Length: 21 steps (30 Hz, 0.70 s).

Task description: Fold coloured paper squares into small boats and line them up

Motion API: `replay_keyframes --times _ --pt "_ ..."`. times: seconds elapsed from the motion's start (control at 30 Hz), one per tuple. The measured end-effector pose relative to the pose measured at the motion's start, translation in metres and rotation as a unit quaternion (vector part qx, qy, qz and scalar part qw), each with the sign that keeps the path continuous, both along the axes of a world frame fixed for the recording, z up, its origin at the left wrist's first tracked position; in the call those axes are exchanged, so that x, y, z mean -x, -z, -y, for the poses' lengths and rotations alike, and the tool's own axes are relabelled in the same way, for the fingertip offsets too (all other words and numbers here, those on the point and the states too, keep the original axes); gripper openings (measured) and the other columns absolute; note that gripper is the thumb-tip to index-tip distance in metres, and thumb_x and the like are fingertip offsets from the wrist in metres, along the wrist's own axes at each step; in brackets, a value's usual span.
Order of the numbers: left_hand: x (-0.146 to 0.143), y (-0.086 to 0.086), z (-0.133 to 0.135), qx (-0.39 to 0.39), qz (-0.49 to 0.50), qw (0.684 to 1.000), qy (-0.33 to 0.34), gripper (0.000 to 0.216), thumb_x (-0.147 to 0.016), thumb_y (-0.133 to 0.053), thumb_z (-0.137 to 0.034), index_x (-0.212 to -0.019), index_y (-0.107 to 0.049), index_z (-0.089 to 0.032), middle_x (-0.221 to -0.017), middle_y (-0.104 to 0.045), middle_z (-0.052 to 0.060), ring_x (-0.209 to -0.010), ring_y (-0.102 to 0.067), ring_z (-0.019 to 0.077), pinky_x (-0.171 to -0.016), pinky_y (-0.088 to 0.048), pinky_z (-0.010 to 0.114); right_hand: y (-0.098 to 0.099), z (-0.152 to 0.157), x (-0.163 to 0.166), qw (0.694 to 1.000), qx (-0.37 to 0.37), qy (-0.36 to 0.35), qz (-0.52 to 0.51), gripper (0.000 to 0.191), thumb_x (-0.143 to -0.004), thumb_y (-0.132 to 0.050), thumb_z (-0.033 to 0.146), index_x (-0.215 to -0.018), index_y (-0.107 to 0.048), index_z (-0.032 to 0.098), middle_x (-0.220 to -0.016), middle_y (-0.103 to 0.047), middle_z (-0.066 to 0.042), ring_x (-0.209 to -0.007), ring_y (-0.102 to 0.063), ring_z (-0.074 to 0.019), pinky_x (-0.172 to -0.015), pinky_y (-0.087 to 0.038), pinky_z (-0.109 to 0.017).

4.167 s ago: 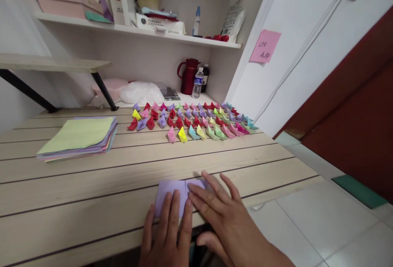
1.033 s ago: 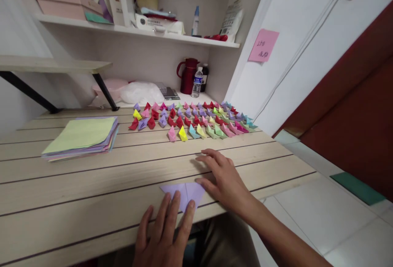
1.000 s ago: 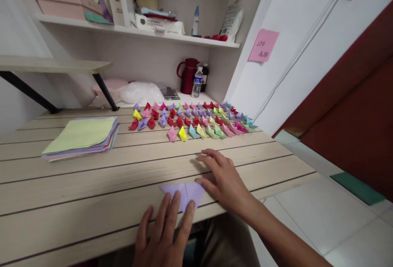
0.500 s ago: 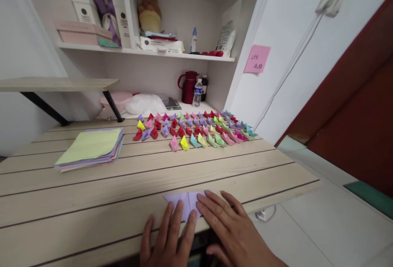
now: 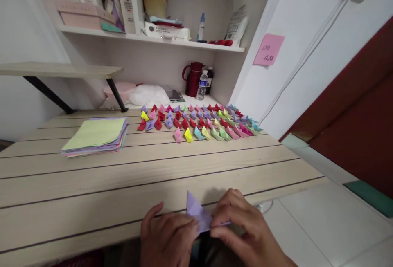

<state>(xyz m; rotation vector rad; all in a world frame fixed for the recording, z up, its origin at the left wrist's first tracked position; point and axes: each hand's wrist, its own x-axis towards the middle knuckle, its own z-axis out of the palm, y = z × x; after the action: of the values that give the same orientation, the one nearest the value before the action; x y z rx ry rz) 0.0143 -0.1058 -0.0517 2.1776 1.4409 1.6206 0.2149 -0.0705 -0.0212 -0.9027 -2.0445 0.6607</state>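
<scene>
A folded piece of purple paper [image 5: 199,214] is between my two hands at the front edge of the wooden table. One pointed corner of it stands up toward the back. My left hand [image 5: 172,234] grips its lower left side, fingers curled, with one finger raised apart. On the right, my right hand [image 5: 239,226] pinches the other side between thumb and fingers. Beyond them stand rows of small folded paper boats [image 5: 199,122] in red, purple, pink, yellow, green and blue.
At the left lies a stack of coloured paper squares [image 5: 95,134], yellow-green on top. A small raised shelf [image 5: 61,70] with black legs stands behind it. At the back are a dark red jug [image 5: 193,79] and a water bottle [image 5: 202,86]. The table's right edge drops to a tiled floor.
The purple paper lay flat under my outstretched fingers; now it is lifted, turned and pinched by both hands. The camera view has shifted slightly.
</scene>
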Motion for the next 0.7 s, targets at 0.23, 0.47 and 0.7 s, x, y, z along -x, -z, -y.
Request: replay_keyframes --times 0.23,0.47,0.7 --pt "0.019 -0.035 -0.047 0.377 0.392 0.832 0.109 0.036 -0.065 -0.081 -0.051 -0.060 -0.067 -0.018 -0.060 -0.066 0.000 -0.063 -0.058 0.0147 -0.064 -0.045 0.024 -0.018 -0.039 0.020 0.894 0.307 0.036 -0.324 0.029 -0.093 -0.058 0.050 -0.111 -0.062 0.027 -0.094 -0.061 -0.003 -0.089 -0.058 -0.0211 -0.086 -0.043 -0.037" --pt "0.026 -0.030 -0.062 0.453 0.536 0.665 0.254 0.022 -0.072 -0.082 -0.032 -0.079 -0.073 -0.013 -0.083 -0.074 0.007 -0.081 -0.066 0.0168 -0.080 -0.051 0.028 -0.004 -0.051 0.048 0.824 0.395 -0.112 -0.389 0.049 -0.098 -0.044 0.056 -0.097 -0.070 0.015 -0.081 -0.064 -0.007 -0.074 -0.058 -0.0178 -0.076 -0.046 -0.033" --pt "0.033 -0.043 -0.062 0.467 0.579 0.606 0.282 0.017 -0.073 -0.081 -0.026 -0.083 -0.076 -0.013 -0.081 -0.075 0.005 -0.075 -0.067 0.0141 -0.074 -0.054 0.024 -0.004 -0.050 0.047 0.824 0.374 -0.147 -0.399 0.038 -0.094 -0.058 0.048 -0.115 -0.065 0.017 -0.099 -0.063 -0.008 -0.084 -0.059 -0.0186 -0.080 -0.043 -0.033"
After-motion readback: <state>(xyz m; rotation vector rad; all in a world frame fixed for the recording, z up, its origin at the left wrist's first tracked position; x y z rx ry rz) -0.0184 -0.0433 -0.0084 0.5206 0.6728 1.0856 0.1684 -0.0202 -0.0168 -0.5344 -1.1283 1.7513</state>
